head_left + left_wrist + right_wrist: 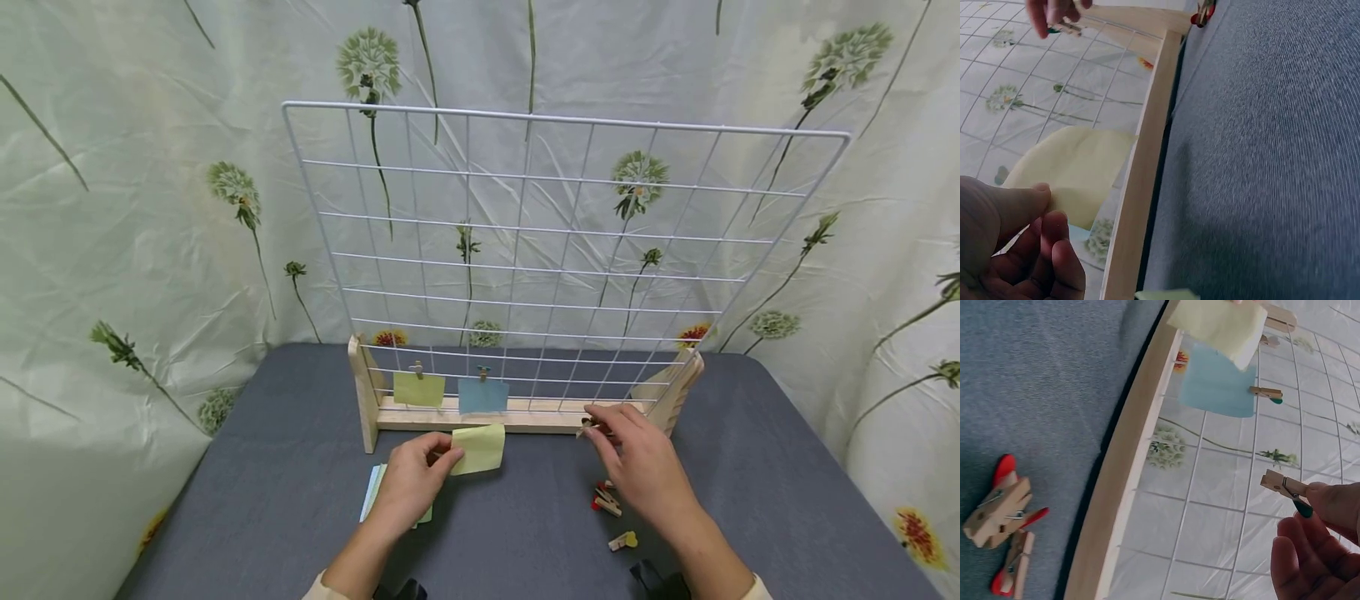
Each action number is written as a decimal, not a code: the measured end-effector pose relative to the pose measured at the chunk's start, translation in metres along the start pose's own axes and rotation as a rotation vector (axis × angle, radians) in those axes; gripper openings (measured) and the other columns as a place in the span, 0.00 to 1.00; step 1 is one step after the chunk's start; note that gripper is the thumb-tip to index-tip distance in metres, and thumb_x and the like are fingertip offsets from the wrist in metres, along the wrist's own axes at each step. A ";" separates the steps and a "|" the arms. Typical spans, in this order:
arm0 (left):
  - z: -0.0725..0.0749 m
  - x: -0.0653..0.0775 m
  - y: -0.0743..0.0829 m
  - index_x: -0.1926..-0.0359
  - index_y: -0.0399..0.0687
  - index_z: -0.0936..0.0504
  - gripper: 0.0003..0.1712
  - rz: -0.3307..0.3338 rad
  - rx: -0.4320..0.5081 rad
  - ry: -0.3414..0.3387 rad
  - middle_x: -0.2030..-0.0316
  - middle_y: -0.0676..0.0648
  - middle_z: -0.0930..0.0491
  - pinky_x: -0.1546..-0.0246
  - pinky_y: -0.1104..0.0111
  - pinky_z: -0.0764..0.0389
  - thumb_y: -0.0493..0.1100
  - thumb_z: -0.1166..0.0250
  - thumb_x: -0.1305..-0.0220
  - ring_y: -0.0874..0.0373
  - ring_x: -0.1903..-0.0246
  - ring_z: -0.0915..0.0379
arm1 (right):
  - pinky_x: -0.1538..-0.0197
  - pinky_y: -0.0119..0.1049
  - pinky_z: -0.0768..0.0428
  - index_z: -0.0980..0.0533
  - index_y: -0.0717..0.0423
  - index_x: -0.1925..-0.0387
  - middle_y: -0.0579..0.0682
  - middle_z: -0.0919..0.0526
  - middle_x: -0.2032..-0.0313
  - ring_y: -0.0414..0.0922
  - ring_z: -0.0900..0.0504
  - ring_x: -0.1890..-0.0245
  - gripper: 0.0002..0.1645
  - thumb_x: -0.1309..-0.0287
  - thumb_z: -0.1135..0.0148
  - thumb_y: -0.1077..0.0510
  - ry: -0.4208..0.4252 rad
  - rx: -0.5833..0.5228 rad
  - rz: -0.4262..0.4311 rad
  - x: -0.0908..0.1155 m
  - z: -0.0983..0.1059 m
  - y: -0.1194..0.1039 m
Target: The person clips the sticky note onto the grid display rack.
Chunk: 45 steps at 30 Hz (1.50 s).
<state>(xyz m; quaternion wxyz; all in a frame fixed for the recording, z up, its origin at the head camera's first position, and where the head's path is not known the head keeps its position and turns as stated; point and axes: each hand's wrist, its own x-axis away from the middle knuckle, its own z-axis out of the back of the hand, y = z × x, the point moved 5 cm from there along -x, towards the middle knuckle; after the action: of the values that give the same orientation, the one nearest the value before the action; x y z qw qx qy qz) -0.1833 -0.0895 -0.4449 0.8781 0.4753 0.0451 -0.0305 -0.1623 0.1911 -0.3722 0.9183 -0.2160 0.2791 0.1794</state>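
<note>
My left hand pinches a pale yellow paper note by its left edge, in front of the wire grid's base. Between thumb and fingers of my right hand is a small wooden clothespin with a green end, held out near the grid wires in the right wrist view. Behind the held note, a blue note and a yellow-green note hang side by side low on the white wire grid, each under a clothespin.
The grid stands in a wooden base on a grey cloth-covered table. Partly beneath my left forearm lies a stack of paper notes. Several red-ended clothespins and a yellow-ended clothespin lie beside my right forearm.
</note>
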 end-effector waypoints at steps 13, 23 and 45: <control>-0.026 -0.014 0.016 0.60 0.42 0.13 0.05 -0.103 -0.008 -0.019 0.68 0.47 0.16 0.74 0.73 0.26 0.38 0.34 0.31 0.64 0.73 0.28 | 0.69 0.34 0.19 0.14 0.53 0.62 0.46 0.16 0.65 0.39 0.16 0.70 0.12 0.49 0.24 0.66 0.032 0.009 0.061 -0.020 -0.002 -0.004; -0.042 -0.021 0.028 0.59 0.40 0.13 0.07 -0.201 -0.067 0.041 0.59 0.45 0.16 0.63 0.67 0.22 0.36 0.37 0.30 0.57 0.63 0.23 | 0.71 0.34 0.21 0.15 0.53 0.60 0.47 0.16 0.65 0.39 0.17 0.71 0.11 0.45 0.26 0.65 0.023 0.018 0.056 -0.027 -0.005 -0.005; -0.066 -0.041 0.061 0.57 0.43 0.11 0.07 -0.336 -0.131 0.144 0.61 0.46 0.12 0.65 0.68 0.19 0.38 0.33 0.31 0.57 0.67 0.19 | 0.65 0.44 0.16 0.15 0.55 0.60 0.51 0.12 0.60 0.48 0.12 0.63 0.08 0.42 0.27 0.64 0.069 0.028 0.067 -0.049 -0.012 -0.003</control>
<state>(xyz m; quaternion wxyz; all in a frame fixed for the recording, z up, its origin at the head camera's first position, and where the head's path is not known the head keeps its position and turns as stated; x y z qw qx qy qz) -0.2215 -0.0003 -0.4261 0.8843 0.4037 0.1886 -0.1396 -0.2044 0.1721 -0.3517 0.9045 -0.1998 0.3203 0.1986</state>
